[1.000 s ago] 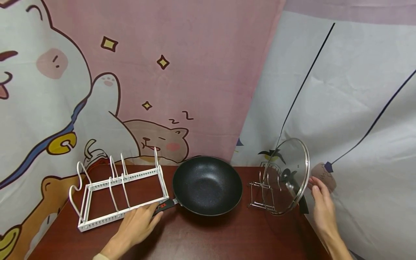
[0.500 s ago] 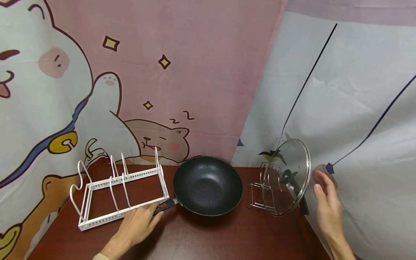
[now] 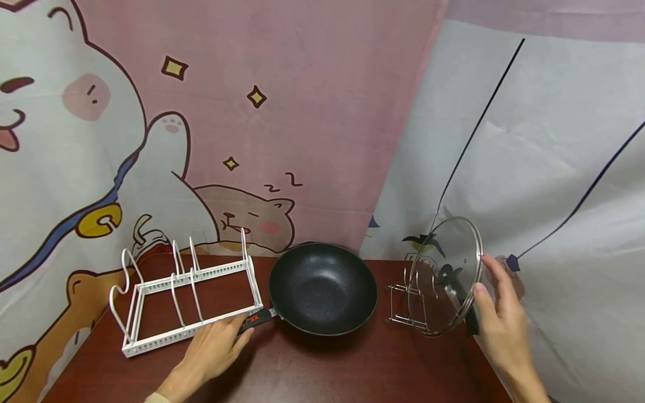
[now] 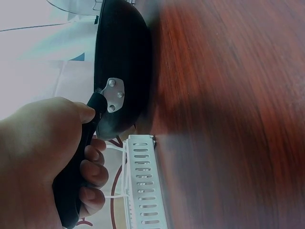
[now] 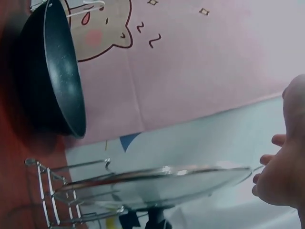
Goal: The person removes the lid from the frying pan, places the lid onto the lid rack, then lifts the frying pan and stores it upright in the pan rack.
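Curtain (image 3: 322, 84): pink and white cartoons filling the back!
Table (image 3: 327, 369): reddish-brown wood.
White rack (image 3: 161, 339): table's left, hoops up.
Wok (image 3: 322, 288): centre table.
Glass lid (image 3: 443, 282): on edge in the wire stand (image 3: 407, 322), right.
Left hand (image 3: 211, 347): wrapped round the wok's handle (image 4: 71, 183); level hold suits.
Right hand (image 3: 504, 327): fingers loosely extended at the lid's rim, contact unclear; better pinch both faces before lifting.

A white rack with slotted rails and upright curved wire dividers (image 3: 166, 339) stands toward the left of a glossy reddish-brown wood-grain table (image 3: 353, 369), with a small shiny metal wire rack (image 3: 407, 321) toward its right. Behind hangs a pink and pale grey cloth backdrop (image 3: 327, 123), printed with a large white cartoon animal (image 3: 113, 173), a sleeping brown one (image 3: 247, 215) and small yellow four-pointed stars (image 3: 174, 68).
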A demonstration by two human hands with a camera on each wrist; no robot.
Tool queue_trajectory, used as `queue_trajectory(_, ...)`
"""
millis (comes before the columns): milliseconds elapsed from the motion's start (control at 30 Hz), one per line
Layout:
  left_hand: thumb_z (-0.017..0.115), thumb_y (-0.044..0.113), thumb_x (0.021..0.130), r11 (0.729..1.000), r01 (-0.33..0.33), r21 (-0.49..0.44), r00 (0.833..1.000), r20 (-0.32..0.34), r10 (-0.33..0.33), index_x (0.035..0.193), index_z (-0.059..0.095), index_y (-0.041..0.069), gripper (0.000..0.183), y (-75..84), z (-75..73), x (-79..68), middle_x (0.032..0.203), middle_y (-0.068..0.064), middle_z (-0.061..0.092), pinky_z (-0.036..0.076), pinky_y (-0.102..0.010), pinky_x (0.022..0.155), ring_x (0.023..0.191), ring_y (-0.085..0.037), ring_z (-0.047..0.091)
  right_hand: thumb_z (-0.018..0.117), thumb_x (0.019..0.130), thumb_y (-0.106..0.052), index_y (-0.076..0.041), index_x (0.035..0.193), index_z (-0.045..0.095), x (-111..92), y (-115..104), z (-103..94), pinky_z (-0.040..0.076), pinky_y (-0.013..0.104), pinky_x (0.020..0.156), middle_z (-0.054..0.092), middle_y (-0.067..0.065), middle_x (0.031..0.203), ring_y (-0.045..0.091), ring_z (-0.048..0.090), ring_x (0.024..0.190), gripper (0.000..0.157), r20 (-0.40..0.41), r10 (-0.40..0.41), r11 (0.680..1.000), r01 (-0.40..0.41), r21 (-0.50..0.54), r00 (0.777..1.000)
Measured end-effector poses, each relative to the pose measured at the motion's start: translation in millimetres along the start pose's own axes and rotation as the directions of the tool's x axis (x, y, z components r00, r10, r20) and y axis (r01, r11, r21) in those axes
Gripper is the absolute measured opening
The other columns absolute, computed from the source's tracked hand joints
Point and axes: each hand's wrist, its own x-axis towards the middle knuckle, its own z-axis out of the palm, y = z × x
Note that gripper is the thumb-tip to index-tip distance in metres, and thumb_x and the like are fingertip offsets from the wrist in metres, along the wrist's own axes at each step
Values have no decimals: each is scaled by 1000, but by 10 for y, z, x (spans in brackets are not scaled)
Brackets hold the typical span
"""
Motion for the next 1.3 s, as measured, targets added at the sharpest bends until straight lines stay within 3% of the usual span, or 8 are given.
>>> queue_trajectory(233, 86, 36, 100, 1000, 11, -1, 1000, 6, -11, 120, 76, 19, 28, -3, 5, 5, 84, 4, 76, 46, -36, 59, 66, -15, 67, 58, 113, -4, -20, 171, 48, -31, -200, 133, 22, 4, 127, 44, -11, 179, -5, 33, 166, 60, -2, -160, 986, 160, -40, 987)
queue_trajectory(467, 85, 37, 101, 1000, 14, 14, 1000, 4, -14, 119, 76, 20, 27, 5, 12, -7, 85, 5, 77, 46, -36, 59, 66, -16, 68, 61, 108, 2, -14, 170, 48, -56, -242, 326, 23, 6, 128, 45, 0, 180, -2, 35, 167, 65, 64, -289, 956, 292, -31, 955)
queue_trajectory(767, 85, 37, 101, 1000, 9, 23, 1000, -11, -9, 121, 76, 19, 29, 20, 20, -10, 94, 0, 82, 53, -42, 64, 75, -25, 77, 66, 109, -6, -23, 174, 43, -141, -236, 612, 19, 4, 127, 42, 5, 182, -3, 31, 168, 70, 181, -288, 953, 299, -38, 940)
queue_trajectory(933, 86, 38, 100, 1000, 10, 27, 1000, -22, -10, 118, 75, 20, 28, 26, 49, -24, 91, 2, 80, 53, -43, 64, 75, -25, 75, 67, 111, -14, -24, 175, 39, -179, -170, 775, 17, 2, 125, 41, 6, 182, -2, 30, 168, 71, 249, -271, 952, 296, -72, 930)
queue_trajectory(1133, 85, 39, 100, 999, 8, 35, 1000, -15, -7, 120, 76, 19, 30, 19, 58, -35, 89, 3, 79, 52, -41, 64, 74, -22, 75, 67, 112, -19, -22, 175, 40, -229, -96, 964, 12, 0, 123, 42, 8, 181, 35, 41, 167, 68, 307, -257, 952, 295, -86, 917)
queue_trajectory(1200, 85, 39, 100, 999, 9, 36, 1000, -12, -8, 120, 76, 19, 30, 16, 55, -33, 88, 3, 79, 52, -41, 63, 73, -21, 74, 66, 113, -22, -23, 175, 40, -247, -75, 1021, 13, 1, 122, 42, 8, 181, 42, 43, 164, 67, 325, -241, 954, 284, -91, 914)
queue_trajectory(1300, 85, 39, 100, 999, 10, 36, 1000, -14, -10, 121, 76, 19, 30, 11, 51, -28, 89, 3, 80, 52, -40, 63, 72, -22, 74, 66, 114, -28, -24, 174, 40, -279, -46, 1099, 27, 22, 131, 42, 5, 181, 39, 44, 165, 66, 351, -208, 958, 262, -114, 913)
